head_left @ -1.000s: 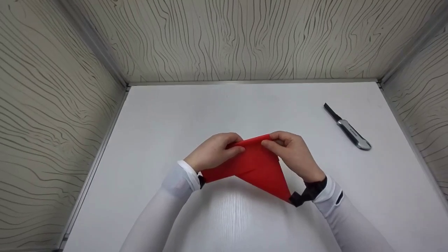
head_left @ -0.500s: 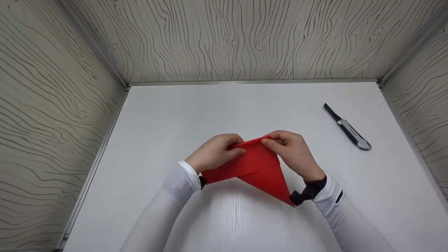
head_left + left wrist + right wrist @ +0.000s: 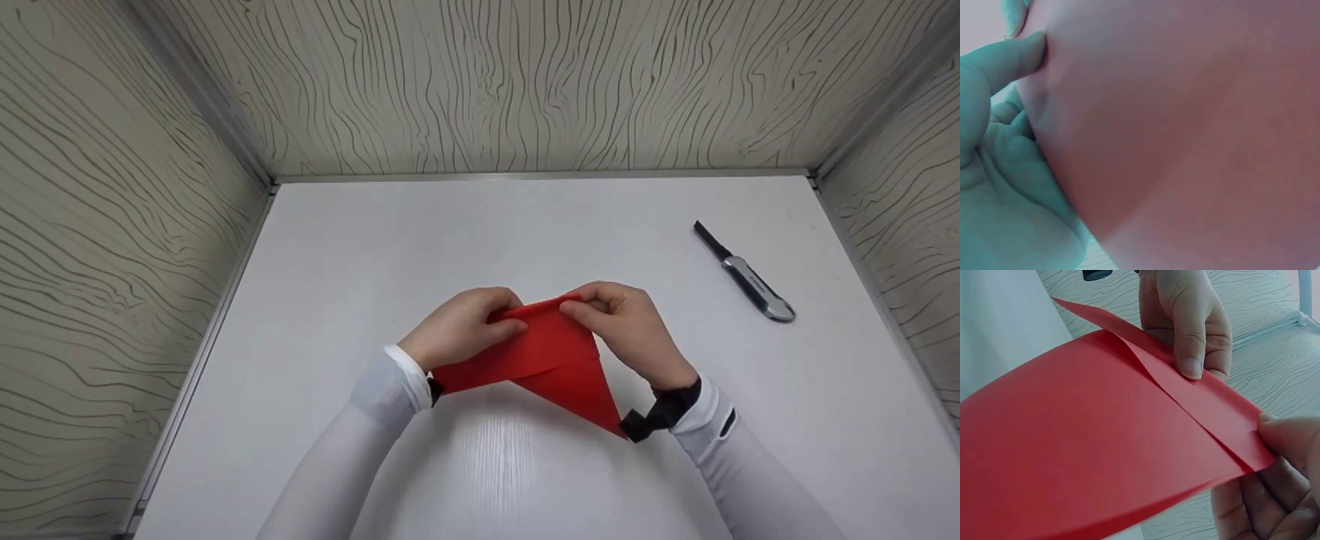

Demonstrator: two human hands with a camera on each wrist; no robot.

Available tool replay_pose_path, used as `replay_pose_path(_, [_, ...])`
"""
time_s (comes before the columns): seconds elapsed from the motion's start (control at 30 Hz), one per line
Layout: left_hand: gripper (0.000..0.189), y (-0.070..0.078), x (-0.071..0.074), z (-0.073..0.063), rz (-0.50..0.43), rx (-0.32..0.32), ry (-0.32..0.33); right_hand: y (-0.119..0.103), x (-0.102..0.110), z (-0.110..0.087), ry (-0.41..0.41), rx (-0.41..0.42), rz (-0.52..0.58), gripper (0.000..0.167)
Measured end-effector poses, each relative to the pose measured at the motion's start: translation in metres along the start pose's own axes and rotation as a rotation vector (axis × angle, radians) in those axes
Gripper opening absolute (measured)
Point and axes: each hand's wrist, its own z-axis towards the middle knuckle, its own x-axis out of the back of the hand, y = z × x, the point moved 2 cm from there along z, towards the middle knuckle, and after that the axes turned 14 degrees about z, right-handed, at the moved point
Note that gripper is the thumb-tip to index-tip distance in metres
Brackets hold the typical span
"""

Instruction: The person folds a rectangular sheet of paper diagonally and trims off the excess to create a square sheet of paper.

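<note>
A folded sheet of red paper (image 3: 547, 349) is held between both hands over the front middle of the table. My left hand (image 3: 466, 324) pinches its upper edge, thumb on the near face and fingers behind. At the paper's upper right corner, my right hand (image 3: 634, 326) pinches it between thumb and fingers. In the right wrist view a narrow folded strip runs along the edge of the paper (image 3: 1106, 439), with the left thumb (image 3: 1190, 354) pressed on it. Paper fills most of the left wrist view, where the left thumb (image 3: 1022, 59) lies on its edge.
A utility knife (image 3: 754, 289) with a grey and black handle lies at the right of the white table (image 3: 390, 232), blade pointing to the back left. Wood-patterned panels (image 3: 480, 90) enclose the table at the back and sides.
The paper's upper edge between the hands has dipped slightly, and its lower corner has shifted a little. Both hands keep their pinch, nearly in place.
</note>
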Motion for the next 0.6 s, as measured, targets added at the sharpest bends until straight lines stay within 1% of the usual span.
replay_pose_path(0.1, [0.009,0.0009,0.0000,0.0000,0.008,-0.007,0.005,-0.0010,0.0006,0.0001,0.000,-0.001,0.001,0.020])
replay_pose_path(0.2, [0.009,0.0025,0.0002,-0.0001,0.013,-0.018,0.008,-0.0018,0.0003,0.0005,0.002,0.023,-0.004,0.021])
replay_pose_path(0.33, [0.008,0.0042,0.0002,0.0002,0.022,-0.022,0.004,-0.0025,-0.0004,0.0001,0.024,0.052,0.004,0.019])
replay_pose_path(0.47, [0.009,0.0055,0.0008,0.0005,0.037,-0.020,0.002,-0.0023,-0.0010,-0.0005,0.051,0.058,0.020,0.018])
replay_pose_path(0.6, [0.009,0.0055,0.0009,0.0008,0.047,-0.019,-0.001,-0.0020,-0.0019,-0.0013,0.060,0.070,0.025,0.018])
